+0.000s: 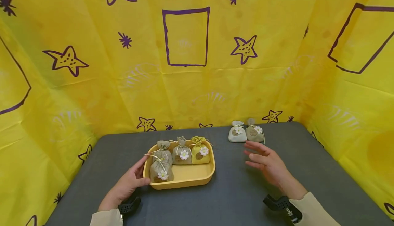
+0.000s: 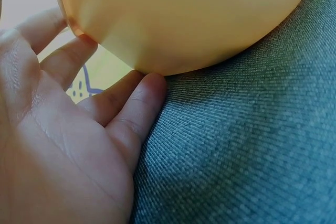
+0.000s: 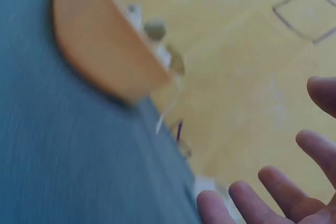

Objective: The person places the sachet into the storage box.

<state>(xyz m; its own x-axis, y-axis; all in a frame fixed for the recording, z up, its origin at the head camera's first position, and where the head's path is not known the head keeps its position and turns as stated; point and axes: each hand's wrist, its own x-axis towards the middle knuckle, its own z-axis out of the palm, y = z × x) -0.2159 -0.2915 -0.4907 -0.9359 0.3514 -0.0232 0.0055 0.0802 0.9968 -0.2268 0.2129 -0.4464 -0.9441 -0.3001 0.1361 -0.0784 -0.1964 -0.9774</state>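
At the left end of a yellow tray (image 1: 192, 184), my left hand (image 1: 127, 184) holds the outer wall, with the thumb by the near corner. In the left wrist view, fingertips touch the tray's smooth wall (image 2: 194, 19). Several small drawstring pouches stand in the tray: a front grey pouch (image 1: 160, 171), another grey one (image 1: 163, 146) behind it, a middle grey pouch (image 1: 181, 147) and a yellow pouch (image 1: 198, 150). My right hand (image 1: 271, 167) hovers with spread fingers and holds nothing. Nearest to it are a white pouch (image 1: 236, 135) and a brownish-grey pouch (image 1: 253, 135).
A dark grey cloth covers the table (image 1: 234, 198). Yellow printed curtains (image 1: 191, 92) hang close behind it and along both sides. The white and brownish-grey pouches stand side by side near the back edge. Each wrist wears a black strap (image 1: 281, 205).
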